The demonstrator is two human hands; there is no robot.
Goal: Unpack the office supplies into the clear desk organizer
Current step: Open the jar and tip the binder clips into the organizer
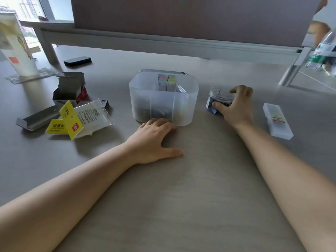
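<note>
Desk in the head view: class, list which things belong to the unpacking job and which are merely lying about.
Part of the job:
clear organizer
round jar, held by right hand
flat plastic case
left hand

Lying about:
empty wrappers
opened cardboard box
paper cup
water bottle

A single wide-angle view looks from the person's head forward and steeply down across the pale grey wood-grain counter (181,197). Both forearms reach in from the bottom edge, close to the lens; the dark partition panel (181,19) closes off the far side.
</note>
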